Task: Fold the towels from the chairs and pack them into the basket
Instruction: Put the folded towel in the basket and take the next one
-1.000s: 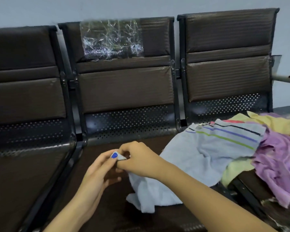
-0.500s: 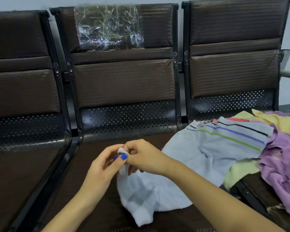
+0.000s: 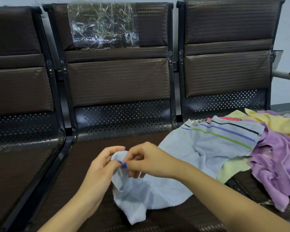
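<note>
Head view looks down on a row of three dark brown chairs point(image 3: 117, 81) with perforated metal at the base of each backrest. Both hands meet over the seat of the middle chair. The left hand point(image 3: 99, 168) and the right hand point(image 3: 146, 161) each pinch the same bunched corner of a pale blue towel point(image 3: 187, 158), fingers point(image 3: 132, 158) curled onto the cloth, thumb tips with blue nails almost touching one another. So both hands are grasping the towel, not released.

From that corner the towel hangs down and spreads across the middle seat, its lower edge crumpled near the front of the seat. Its far end runs rightward onto the right chair, where stripes in black, blue and green cross it. That striped end lies on top of a loose heap of other towels: a purple towel point(image 3: 278, 166) draped over the front of the right seat, a yellow towel point(image 3: 274, 121) behind it, a pale green towel point(image 3: 231, 168) peeking out beneath the blue one, and a bit of red cloth point(image 3: 228, 118) at the back.

A crinkled sheet of clear plastic point(image 3: 102, 25) covers part of the middle backrest.
</note>
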`<state>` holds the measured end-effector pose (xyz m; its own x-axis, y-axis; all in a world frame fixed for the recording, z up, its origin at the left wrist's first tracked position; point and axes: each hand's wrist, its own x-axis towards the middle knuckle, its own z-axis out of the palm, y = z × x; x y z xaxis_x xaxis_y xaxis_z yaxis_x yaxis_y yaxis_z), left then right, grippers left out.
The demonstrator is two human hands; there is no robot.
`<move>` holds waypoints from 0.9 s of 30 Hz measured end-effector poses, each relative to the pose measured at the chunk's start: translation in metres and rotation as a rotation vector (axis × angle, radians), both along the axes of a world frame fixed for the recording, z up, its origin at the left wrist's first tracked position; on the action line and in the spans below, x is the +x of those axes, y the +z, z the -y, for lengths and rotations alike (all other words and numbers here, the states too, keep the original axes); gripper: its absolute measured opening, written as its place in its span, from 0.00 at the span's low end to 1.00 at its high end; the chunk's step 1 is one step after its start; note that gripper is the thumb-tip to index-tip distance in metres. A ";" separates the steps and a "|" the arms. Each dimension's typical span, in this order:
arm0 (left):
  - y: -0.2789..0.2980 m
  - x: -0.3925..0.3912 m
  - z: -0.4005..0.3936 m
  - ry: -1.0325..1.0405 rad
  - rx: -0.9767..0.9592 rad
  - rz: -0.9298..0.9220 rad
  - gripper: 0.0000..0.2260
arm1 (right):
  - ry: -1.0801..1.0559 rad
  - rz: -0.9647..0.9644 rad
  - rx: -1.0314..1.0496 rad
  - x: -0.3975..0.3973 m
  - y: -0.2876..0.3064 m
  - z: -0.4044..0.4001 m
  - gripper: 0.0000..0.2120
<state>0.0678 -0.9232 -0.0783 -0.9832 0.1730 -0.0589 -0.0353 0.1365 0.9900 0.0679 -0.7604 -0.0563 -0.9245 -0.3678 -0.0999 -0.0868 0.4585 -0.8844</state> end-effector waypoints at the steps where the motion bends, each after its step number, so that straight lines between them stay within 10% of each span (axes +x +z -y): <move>1: 0.000 0.001 0.000 -0.011 -0.033 -0.029 0.18 | -0.072 -0.044 -0.040 0.000 0.000 -0.001 0.04; 11: 0.012 0.009 0.002 -0.170 -0.230 -0.320 0.11 | 0.065 0.033 -0.073 0.009 -0.004 -0.009 0.14; 27: 0.011 0.009 -0.008 -0.170 -0.030 -0.155 0.04 | 0.011 0.011 -0.117 0.035 -0.014 -0.020 0.14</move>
<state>0.0769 -0.9155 -0.0674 -0.9376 0.3378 0.0828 0.1429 0.1569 0.9772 0.1034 -0.7404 -0.0704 -0.9195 -0.3875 -0.0660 -0.0810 0.3511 -0.9328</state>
